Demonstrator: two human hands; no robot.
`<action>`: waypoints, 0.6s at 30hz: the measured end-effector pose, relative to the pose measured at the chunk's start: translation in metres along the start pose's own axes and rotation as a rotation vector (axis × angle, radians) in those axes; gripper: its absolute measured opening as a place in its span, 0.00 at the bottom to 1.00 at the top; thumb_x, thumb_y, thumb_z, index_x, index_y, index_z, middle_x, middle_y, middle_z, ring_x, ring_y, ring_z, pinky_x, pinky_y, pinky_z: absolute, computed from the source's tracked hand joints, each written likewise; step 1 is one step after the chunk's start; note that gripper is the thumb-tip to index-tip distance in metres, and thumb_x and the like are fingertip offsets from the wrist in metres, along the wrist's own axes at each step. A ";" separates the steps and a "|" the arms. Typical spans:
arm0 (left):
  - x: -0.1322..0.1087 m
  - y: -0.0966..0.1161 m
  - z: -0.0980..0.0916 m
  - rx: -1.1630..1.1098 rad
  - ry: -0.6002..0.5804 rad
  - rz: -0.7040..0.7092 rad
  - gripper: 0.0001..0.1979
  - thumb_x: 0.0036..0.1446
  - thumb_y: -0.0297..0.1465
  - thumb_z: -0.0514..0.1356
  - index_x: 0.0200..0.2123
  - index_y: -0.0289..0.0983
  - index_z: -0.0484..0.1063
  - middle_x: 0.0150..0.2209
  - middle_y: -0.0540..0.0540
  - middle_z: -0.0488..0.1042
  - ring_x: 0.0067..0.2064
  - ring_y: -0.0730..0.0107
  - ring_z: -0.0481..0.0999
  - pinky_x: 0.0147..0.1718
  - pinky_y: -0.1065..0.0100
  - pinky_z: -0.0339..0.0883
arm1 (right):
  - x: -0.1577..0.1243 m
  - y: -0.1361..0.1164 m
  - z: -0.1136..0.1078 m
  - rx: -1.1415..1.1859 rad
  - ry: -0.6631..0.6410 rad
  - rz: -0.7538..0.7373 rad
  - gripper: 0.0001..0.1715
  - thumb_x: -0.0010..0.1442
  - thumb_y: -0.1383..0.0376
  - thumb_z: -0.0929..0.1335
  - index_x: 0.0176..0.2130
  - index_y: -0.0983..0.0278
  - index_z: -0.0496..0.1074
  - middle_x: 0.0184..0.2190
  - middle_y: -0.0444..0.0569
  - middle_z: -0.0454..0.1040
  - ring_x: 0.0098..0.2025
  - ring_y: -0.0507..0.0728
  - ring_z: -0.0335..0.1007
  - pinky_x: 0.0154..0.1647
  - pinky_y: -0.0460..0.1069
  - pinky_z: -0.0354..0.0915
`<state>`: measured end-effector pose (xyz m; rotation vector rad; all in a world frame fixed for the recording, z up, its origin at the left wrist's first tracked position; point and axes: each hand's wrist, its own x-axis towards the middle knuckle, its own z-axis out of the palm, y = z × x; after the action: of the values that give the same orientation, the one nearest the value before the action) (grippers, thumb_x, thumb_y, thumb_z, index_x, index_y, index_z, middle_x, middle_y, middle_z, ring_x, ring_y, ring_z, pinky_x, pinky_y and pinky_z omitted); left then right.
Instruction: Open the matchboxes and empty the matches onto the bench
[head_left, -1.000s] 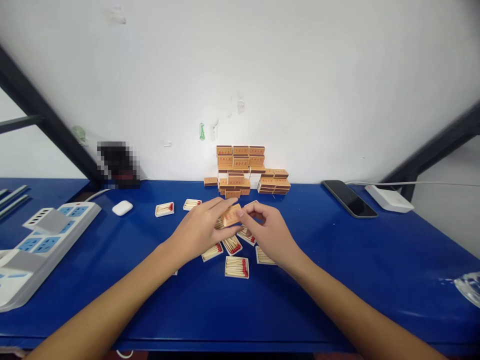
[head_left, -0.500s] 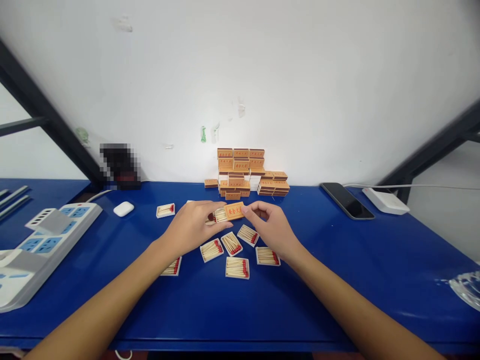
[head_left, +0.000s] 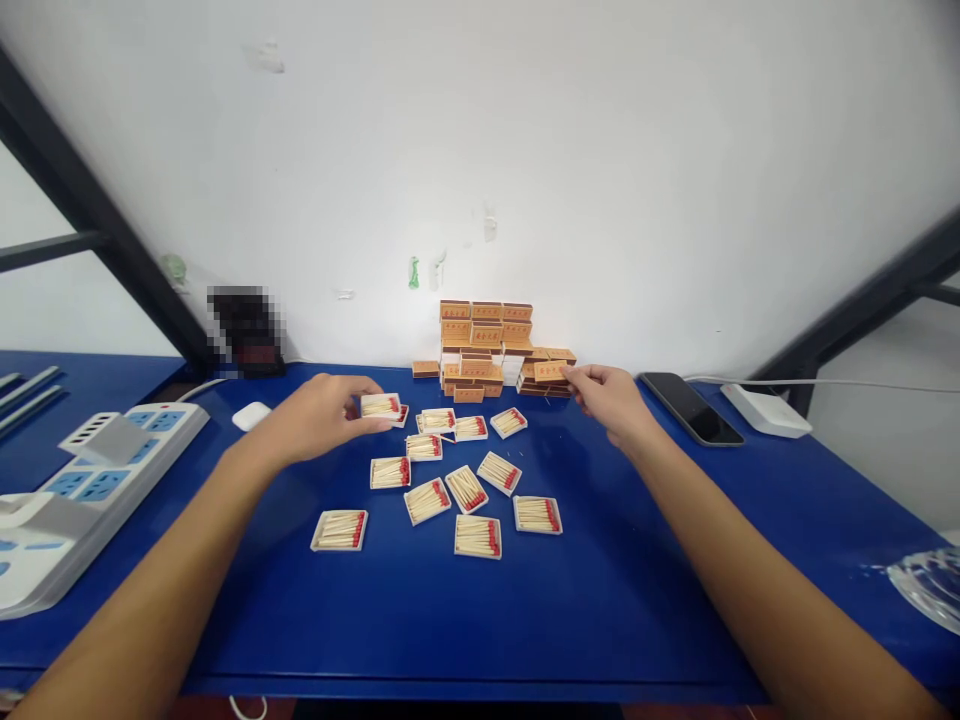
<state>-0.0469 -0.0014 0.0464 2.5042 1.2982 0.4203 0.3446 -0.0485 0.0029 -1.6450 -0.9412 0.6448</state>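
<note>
My left hand [head_left: 315, 415] pinches a white inner tray of matches [head_left: 380, 405], holding it just above the blue table [head_left: 600, 590] at the left end of the back row of trays. My right hand [head_left: 611, 398] reaches to the back right and grips an empty orange outer sleeve [head_left: 550, 371] at the low stack of sleeves [head_left: 546, 372]. Several open trays of red-tipped matches [head_left: 465, 488] lie spread on the table between my arms. A taller pile of orange matchboxes [head_left: 484, 335] stands against the wall.
A white and blue power strip [head_left: 67, 490] lies at the left. A white earbud case [head_left: 251, 415] sits behind my left hand. A black phone [head_left: 690, 407] and a white box [head_left: 765, 410] lie at the back right. Clear plastic [head_left: 926, 585] shows at the right edge.
The hands held one matchbox together and pulled its tray out of the sleeve. Now they are apart: left carried the tray left, right carried the sleeve to the back stack.
</note>
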 end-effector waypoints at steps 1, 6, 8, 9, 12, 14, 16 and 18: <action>-0.001 -0.010 -0.004 -0.007 -0.051 -0.053 0.21 0.56 0.50 0.68 0.46 0.42 0.81 0.36 0.46 0.83 0.35 0.58 0.80 0.32 0.65 0.67 | 0.008 0.001 0.000 -0.022 0.005 0.017 0.22 0.52 0.51 0.77 0.23 0.63 0.71 0.19 0.45 0.68 0.21 0.50 0.57 0.20 0.48 0.52; -0.005 -0.037 -0.010 -0.034 -0.187 -0.146 0.22 0.50 0.51 0.69 0.42 0.42 0.79 0.31 0.48 0.79 0.32 0.59 0.78 0.29 0.66 0.65 | 0.027 0.002 0.013 -0.068 0.002 0.056 0.19 0.54 0.56 0.77 0.22 0.64 0.72 0.17 0.47 0.69 0.20 0.51 0.58 0.18 0.47 0.52; -0.005 -0.037 -0.007 -0.051 -0.200 -0.133 0.22 0.49 0.51 0.69 0.42 0.43 0.80 0.32 0.47 0.79 0.32 0.60 0.77 0.29 0.66 0.65 | 0.029 0.003 0.017 -0.073 0.010 0.058 0.17 0.55 0.58 0.76 0.23 0.64 0.72 0.18 0.49 0.71 0.20 0.51 0.59 0.19 0.47 0.53; -0.005 -0.036 -0.005 -0.064 -0.207 -0.125 0.22 0.49 0.51 0.70 0.42 0.43 0.80 0.32 0.47 0.79 0.32 0.60 0.77 0.29 0.66 0.65 | 0.029 0.003 0.018 -0.071 0.016 0.053 0.16 0.56 0.59 0.76 0.25 0.64 0.73 0.20 0.50 0.73 0.21 0.51 0.60 0.20 0.48 0.54; -0.004 -0.033 0.001 -0.092 -0.208 -0.095 0.20 0.47 0.50 0.71 0.39 0.43 0.82 0.33 0.46 0.80 0.33 0.59 0.78 0.29 0.66 0.66 | 0.027 0.005 0.015 -0.068 0.044 0.013 0.12 0.56 0.59 0.76 0.31 0.64 0.74 0.28 0.53 0.80 0.24 0.53 0.66 0.24 0.49 0.59; -0.005 -0.032 0.003 -0.084 -0.202 -0.079 0.19 0.46 0.49 0.72 0.36 0.44 0.83 0.33 0.46 0.80 0.34 0.58 0.78 0.29 0.65 0.66 | 0.023 0.008 0.009 -0.105 0.055 -0.047 0.12 0.56 0.58 0.76 0.33 0.63 0.74 0.29 0.53 0.81 0.27 0.55 0.70 0.28 0.49 0.63; -0.005 -0.031 0.003 -0.065 -0.205 -0.072 0.19 0.46 0.49 0.72 0.36 0.44 0.83 0.35 0.45 0.81 0.35 0.58 0.79 0.30 0.65 0.67 | 0.017 0.010 0.003 -0.174 0.045 -0.122 0.13 0.57 0.57 0.75 0.34 0.63 0.75 0.29 0.52 0.81 0.29 0.57 0.74 0.32 0.51 0.65; -0.004 -0.030 0.001 -0.055 -0.213 -0.061 0.21 0.47 0.50 0.72 0.38 0.43 0.84 0.37 0.44 0.82 0.36 0.58 0.79 0.32 0.65 0.68 | 0.010 0.012 -0.002 -0.247 0.014 -0.195 0.12 0.59 0.56 0.73 0.35 0.62 0.75 0.28 0.51 0.80 0.31 0.58 0.75 0.35 0.51 0.65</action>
<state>-0.0707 0.0116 0.0333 2.3821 1.2585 0.1675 0.3548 -0.0426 -0.0079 -1.7423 -1.1911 0.3960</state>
